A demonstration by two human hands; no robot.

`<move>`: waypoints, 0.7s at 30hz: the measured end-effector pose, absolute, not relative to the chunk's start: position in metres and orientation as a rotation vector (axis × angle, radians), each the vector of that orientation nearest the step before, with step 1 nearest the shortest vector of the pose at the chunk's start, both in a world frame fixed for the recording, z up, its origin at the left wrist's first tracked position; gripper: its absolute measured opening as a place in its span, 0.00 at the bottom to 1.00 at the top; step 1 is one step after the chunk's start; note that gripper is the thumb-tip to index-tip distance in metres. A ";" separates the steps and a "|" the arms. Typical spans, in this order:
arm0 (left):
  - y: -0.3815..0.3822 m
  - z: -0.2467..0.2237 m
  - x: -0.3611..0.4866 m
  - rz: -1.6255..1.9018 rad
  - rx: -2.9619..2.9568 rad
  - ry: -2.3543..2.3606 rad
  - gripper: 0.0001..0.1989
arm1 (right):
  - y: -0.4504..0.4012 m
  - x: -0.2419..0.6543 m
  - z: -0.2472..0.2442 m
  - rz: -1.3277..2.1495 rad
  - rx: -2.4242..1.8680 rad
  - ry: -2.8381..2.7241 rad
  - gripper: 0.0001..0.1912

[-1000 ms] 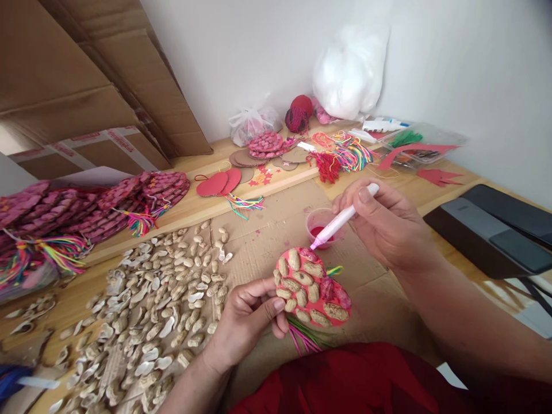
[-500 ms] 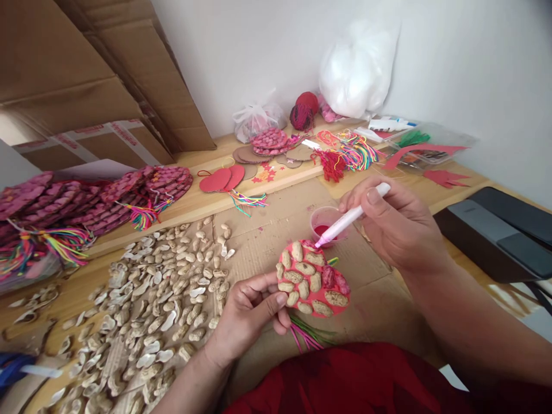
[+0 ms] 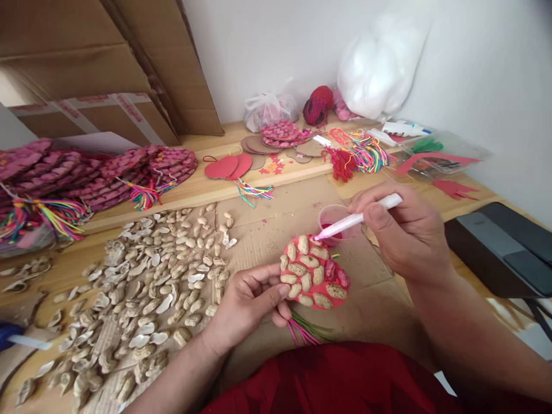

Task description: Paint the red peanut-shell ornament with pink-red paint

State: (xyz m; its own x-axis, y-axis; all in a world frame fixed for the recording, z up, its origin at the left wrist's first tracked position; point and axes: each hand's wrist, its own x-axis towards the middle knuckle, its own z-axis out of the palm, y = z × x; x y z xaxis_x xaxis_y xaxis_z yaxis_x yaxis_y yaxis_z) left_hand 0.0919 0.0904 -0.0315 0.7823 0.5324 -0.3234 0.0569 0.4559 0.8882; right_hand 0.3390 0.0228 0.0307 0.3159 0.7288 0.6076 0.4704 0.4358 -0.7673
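My left hand grips the left edge of a red gourd-shaped piece covered with peanut shells, thumb on top. Most shells on it are tan; a few at its right side and top are pink. Pink and green tassel threads hang below it. Closed around a white pen with a pink tip, my right hand has the tip against a shell at the piece's upper edge. Just behind the tip stands a clear plastic cup with red liquid.
Loose peanut shells cover the cardboard on the left. Stacks of pink shell-covered pieces with tassels lie behind them. Red cutouts, coloured tassels and yarn balls line the back. A dark phone lies at right.
The view has shifted slightly. My right hand has kept the pen tip at the top of the piece, where a shell's pink colouring shows. Both hands keep their holds.
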 end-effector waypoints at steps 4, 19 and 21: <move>0.091 -0.030 0.093 0.330 1.058 0.632 0.21 | 0.021 0.336 0.033 0.187 -1.212 -1.461 0.05; 0.090 -0.030 0.093 0.314 1.044 0.649 0.23 | 0.020 0.334 0.032 0.131 -1.280 -1.523 0.05; 0.090 -0.029 0.093 0.314 1.042 0.648 0.23 | 0.020 0.334 0.032 0.126 -1.279 -1.532 0.06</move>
